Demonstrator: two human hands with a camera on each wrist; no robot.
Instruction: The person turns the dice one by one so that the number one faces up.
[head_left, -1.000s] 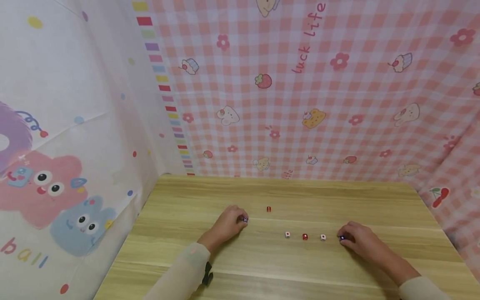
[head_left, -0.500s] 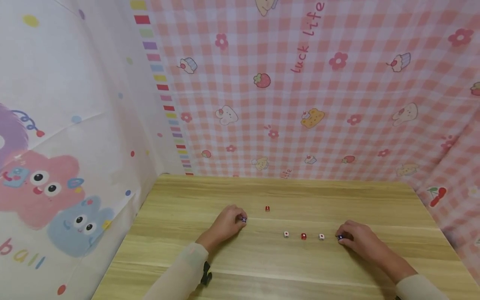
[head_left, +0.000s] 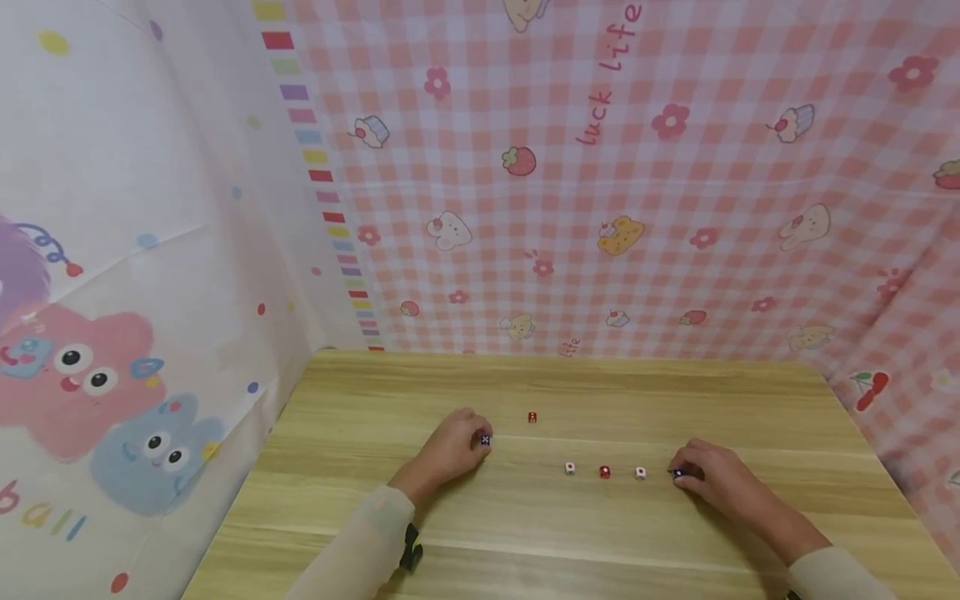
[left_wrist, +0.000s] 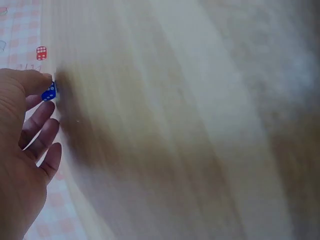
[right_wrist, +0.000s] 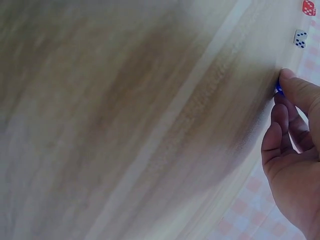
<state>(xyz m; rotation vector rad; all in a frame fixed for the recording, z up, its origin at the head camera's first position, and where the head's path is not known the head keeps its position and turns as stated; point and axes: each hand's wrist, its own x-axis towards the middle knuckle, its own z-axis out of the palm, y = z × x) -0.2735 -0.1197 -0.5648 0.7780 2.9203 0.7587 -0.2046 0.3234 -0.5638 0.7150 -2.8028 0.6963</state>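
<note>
My left hand [head_left: 452, 446] pinches a blue die [left_wrist: 48, 92] between thumb and fingers, low over the wooden table. Up and to the right of it in the head view lies a red die [head_left: 532, 417]. On the right, my right hand [head_left: 716, 477] pinches another blue die [right_wrist: 279, 89], mostly covered by its thumb and fingertips. That die stands at the right end of a row: a white die [head_left: 570, 469], a second red die [head_left: 605, 472] and a second white die [head_left: 641, 473], spaced apart.
The wood-grain table [head_left: 525, 550] reaches back to a pink checked cloth [head_left: 555, 208] hung behind it. A white cloth with cartoon figures [head_left: 112, 367] hangs along the left side. A dark bow [head_left: 411, 547] sits at the left sleeve cuff.
The whole head view has shifted slightly, so everything sits a little further left. Both hands keep their pinch on the blue dice, and the other dice stay in place.
</note>
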